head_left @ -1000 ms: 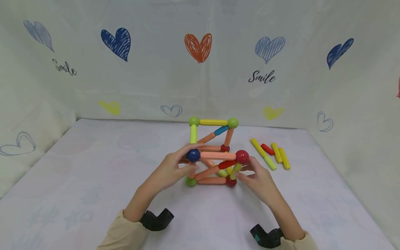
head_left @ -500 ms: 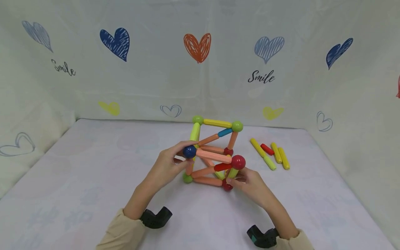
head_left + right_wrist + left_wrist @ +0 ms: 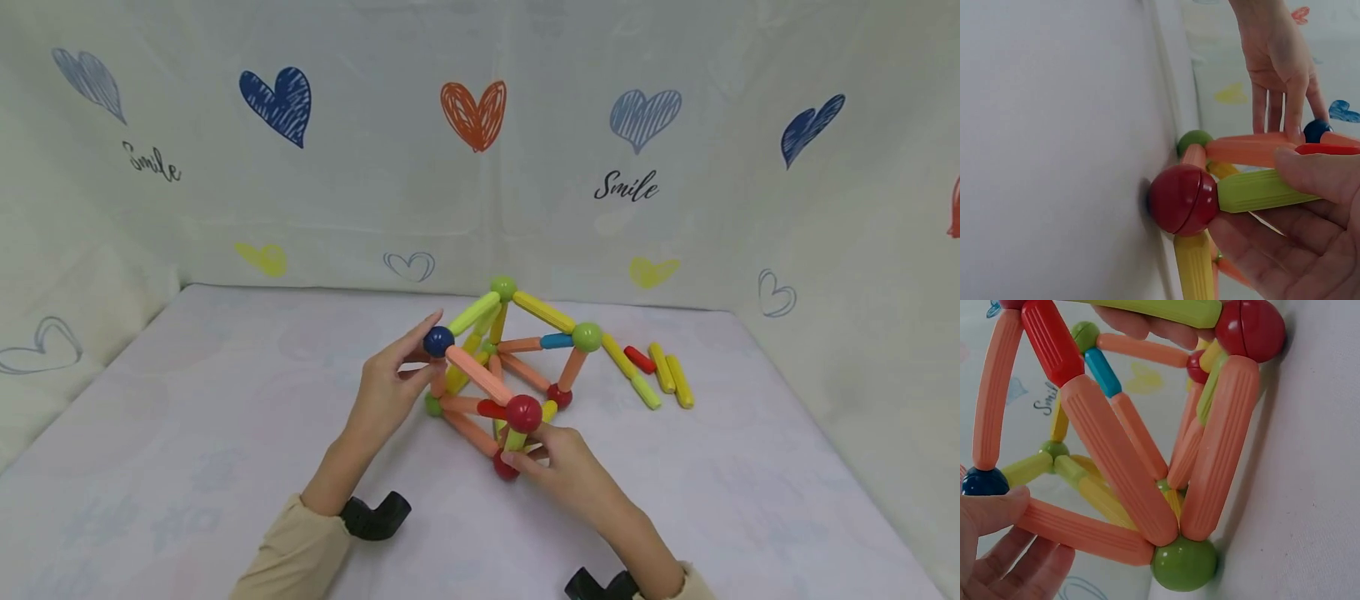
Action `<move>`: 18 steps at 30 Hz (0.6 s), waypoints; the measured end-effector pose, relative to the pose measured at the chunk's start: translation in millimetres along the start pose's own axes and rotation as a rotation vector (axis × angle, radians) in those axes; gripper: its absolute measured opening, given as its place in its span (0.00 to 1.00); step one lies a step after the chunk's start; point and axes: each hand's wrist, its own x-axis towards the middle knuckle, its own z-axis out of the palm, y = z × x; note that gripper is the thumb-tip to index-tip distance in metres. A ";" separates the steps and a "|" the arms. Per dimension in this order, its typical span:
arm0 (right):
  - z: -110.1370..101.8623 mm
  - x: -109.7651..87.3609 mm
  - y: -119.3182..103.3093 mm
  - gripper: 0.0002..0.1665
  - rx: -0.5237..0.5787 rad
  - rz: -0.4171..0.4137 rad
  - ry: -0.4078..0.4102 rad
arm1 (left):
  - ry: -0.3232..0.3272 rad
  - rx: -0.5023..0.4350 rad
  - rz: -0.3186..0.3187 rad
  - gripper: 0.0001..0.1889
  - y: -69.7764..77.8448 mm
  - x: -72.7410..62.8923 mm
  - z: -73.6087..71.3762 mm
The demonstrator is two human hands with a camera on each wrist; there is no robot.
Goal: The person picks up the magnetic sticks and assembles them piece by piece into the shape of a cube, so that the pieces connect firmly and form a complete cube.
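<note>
A cube-like frame of magnetic rods and balls (image 3: 480,376) stands on the table between both hands, with diagonal rods across some sides. My left hand (image 3: 381,390) grips its left upright orange rod (image 3: 1088,531) just under the dark blue ball (image 3: 438,342). On the near side, my right hand (image 3: 576,473) pinches the upright yellow-green rod (image 3: 1263,190) between thumb and fingers. That rod joins an upper red ball (image 3: 523,413) to a lower red ball (image 3: 1182,199). Green balls (image 3: 587,337) mark other corners. Some inner rods are partly hidden.
Loose sticks lie right of the frame: a yellow rod joined to a light green one (image 3: 645,392), a short red rod (image 3: 640,359) and two yellow rods (image 3: 681,382). A white cloth (image 3: 187,433) covers the table. Behind hangs a heart-printed backdrop (image 3: 360,183).
Both hands have turned the frame clockwise as seen from above. Its near red corner swung left and toward me with my right hand, and the blue ball moved left and away.
</note>
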 end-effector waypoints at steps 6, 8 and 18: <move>8.0 -0.7 -1.8 0.16 -0.039 -0.084 0.015 | 0.039 0.012 -0.013 0.34 -3.6 0.4 1.3; 7.9 -0.8 -2.6 0.16 -0.041 -0.085 0.012 | 0.046 0.011 -0.028 0.35 -3.3 0.4 1.7; -21.0 -2.5 7.9 0.20 -0.018 -0.061 0.056 | -0.100 0.147 -0.232 0.27 19.1 0.1 -14.4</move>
